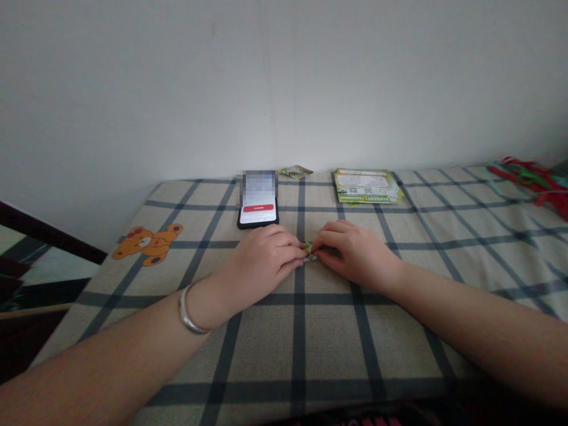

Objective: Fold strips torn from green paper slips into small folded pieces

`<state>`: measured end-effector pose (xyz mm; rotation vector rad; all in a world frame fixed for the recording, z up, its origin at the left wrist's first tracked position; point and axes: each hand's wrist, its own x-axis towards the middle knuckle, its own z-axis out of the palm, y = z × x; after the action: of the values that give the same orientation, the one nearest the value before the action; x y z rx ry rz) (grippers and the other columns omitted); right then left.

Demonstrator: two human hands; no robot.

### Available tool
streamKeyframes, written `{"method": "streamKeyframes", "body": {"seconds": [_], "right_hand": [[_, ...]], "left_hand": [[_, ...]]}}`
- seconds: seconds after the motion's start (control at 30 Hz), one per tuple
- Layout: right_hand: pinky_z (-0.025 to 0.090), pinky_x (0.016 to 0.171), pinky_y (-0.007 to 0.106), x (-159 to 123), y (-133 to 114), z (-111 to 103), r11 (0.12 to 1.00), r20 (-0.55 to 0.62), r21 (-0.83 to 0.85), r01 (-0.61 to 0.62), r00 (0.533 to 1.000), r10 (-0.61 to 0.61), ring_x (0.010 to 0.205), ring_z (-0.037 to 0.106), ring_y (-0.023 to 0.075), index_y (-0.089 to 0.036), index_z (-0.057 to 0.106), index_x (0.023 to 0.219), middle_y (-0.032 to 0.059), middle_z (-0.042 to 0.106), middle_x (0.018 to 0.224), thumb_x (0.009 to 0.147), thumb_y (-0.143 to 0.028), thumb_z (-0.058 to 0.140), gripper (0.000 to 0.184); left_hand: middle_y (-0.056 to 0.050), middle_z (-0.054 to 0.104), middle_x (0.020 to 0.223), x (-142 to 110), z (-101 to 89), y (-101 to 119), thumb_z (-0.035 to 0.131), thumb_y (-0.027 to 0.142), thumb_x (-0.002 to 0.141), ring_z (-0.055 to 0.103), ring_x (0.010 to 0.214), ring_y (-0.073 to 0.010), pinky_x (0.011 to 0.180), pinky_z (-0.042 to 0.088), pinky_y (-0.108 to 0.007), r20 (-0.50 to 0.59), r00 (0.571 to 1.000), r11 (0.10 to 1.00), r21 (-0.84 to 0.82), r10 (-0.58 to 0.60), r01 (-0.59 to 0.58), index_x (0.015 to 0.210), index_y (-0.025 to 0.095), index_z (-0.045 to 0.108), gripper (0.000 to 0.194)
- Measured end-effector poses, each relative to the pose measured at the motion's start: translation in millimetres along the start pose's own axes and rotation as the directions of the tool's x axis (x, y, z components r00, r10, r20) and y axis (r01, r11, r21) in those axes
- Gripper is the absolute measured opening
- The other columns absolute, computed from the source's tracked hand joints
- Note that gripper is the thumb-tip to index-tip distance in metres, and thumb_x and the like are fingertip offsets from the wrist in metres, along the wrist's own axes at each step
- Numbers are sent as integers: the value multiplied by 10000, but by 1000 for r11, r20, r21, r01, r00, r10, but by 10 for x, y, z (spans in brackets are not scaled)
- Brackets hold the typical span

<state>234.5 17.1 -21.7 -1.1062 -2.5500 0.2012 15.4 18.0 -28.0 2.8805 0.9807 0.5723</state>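
Note:
Between my two hands, low over the tablecloth, is a small piece of folded printed paper (309,253), green and whitish. The fingers of my left hand (270,254) are pressed together at its left side, mostly covering it. My right hand (350,251) pinches its right side between thumb and fingers. Most of the paper's shape is hidden by the fingertips. Just beyond my left hand lies a phone (258,214) in a black case, its screen lit with a red button.
A folded diamond-shaped paper (297,171) lies by the wall. Right of it is a stack of green printed sheets (366,186). Red and green items (536,180) sit at the far right. The checked tablecloth (266,355) carries a bear picture (148,242) on the left.

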Motion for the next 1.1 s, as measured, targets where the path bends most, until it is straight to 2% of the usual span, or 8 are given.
{"method": "streamKeyframes", "body": {"seconds": [0.13, 0.27, 0.47, 0.63, 0.87, 1.1], "right_hand": [[427, 807, 300, -25, 26, -26, 994, 4, -34, 99, 995, -99, 907, 568, 179, -185, 681, 920, 45, 663, 939, 909, -253, 534, 163], [426, 803, 308, -40, 19, -52, 987, 6, -57, 149, 989, -149, 906, 567, 189, -190, 697, 935, 50, 682, 920, 923, -275, 534, 185], [434, 783, 295, -25, 7, -49, 998, -26, 9, 64, 998, -64, 871, 579, 181, -209, 721, 909, 25, 701, 850, 883, -263, 605, 131], [437, 785, 288, -20, 63, -38, 991, -48, 117, 63, 997, -58, 847, 584, 166, -218, 726, 872, 16, 706, 822, 845, -233, 651, 81], [434, 759, 278, -16, 62, -52, 990, -53, 136, 37, 998, -30, 844, 574, 167, -214, 720, 880, 16, 686, 780, 820, -206, 666, 81], [430, 760, 285, -22, 46, -47, 991, -51, 122, 49, 998, -43, 820, 579, 165, -227, 734, 897, 20, 696, 786, 829, -215, 656, 104]], "left_hand": [[-23, 690, 991, 1, -8, 7, 553, 276, 931, 573, 962, -196, 851, 480, -359, 1, 1000, 1000, -9, -22, 22, 994, 210, 715, 185], [-36, 680, 949, 2, -7, 15, 569, 253, 920, 587, 928, -188, 831, 489, -341, -6, 1000, 999, -41, -22, 22, 978, 186, 704, 161], [-39, 695, 944, 11, 19, 1, 667, 251, 851, 610, 942, -190, 869, 493, -351, -77, 994, 988, -134, -82, 71, 956, 176, 690, 132], [-15, 695, 909, 14, 27, 19, 722, 245, 793, 616, 912, -180, 852, 494, -347, -94, 985, 969, -218, -142, 119, 915, 206, 690, 132], [-66, 642, 1025, -16, 55, 39, 688, 283, 807, 556, 1023, -227, 916, 466, -401, -81, 985, 982, -122, -155, 144, 1124, 173, 631, 340], [-61, 597, 1046, -19, 77, -2, 670, 372, 824, 523, 1031, -231, 926, 446, -418, -39, 983, 975, -137, -179, 172, 1053, 212, 659, 280]]}}
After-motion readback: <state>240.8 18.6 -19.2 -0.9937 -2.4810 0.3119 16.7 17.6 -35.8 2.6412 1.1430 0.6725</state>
